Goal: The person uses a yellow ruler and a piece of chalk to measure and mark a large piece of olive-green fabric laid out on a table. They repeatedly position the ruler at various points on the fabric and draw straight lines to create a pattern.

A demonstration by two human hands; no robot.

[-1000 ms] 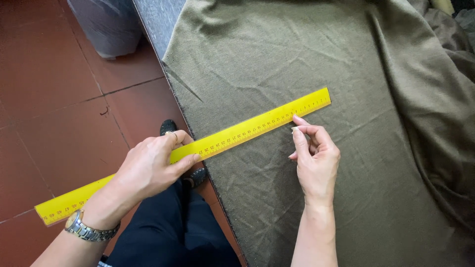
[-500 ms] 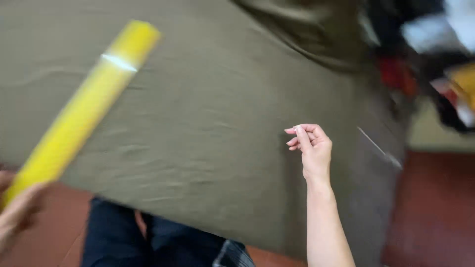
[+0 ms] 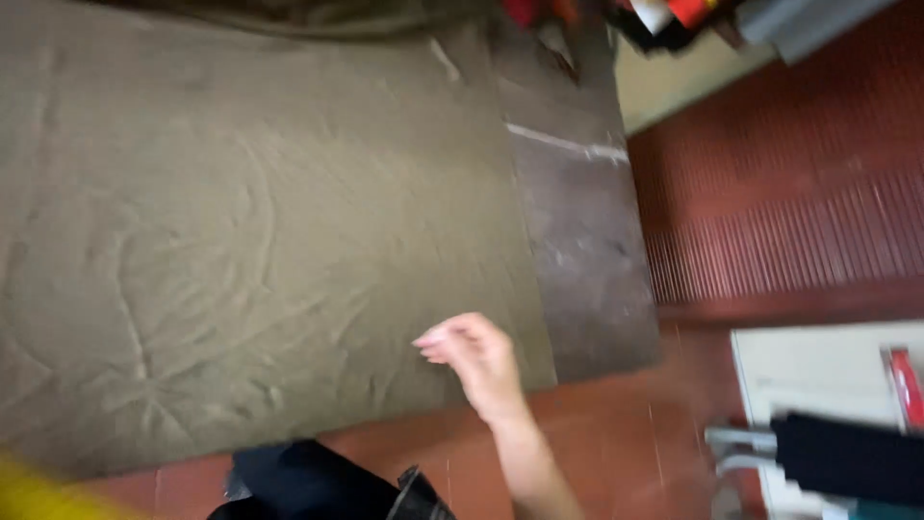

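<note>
An olive-green cloth (image 3: 250, 221) covers most of the view, spread flat with shallow wrinkles over a grey table (image 3: 587, 260) whose bare strip shows along the cloth's 3 o'clock edge. Red tiled floor (image 3: 780, 183) fills the 2 to 4 o'clock side, and a white cabinet with a dark object on it (image 3: 828, 433) sits at 4 o'clock. The right hand (image 3: 476, 361) hovers near the cloth's 5 o'clock corner, fingers loosely curled together with the tips pointing toward 9 o'clock; blur hides whether it pinches anything. A blurred piece of the yellow ruler (image 3: 38, 496) shows at 7 o'clock, well apart from that hand. The left hand is out of frame.
</note>
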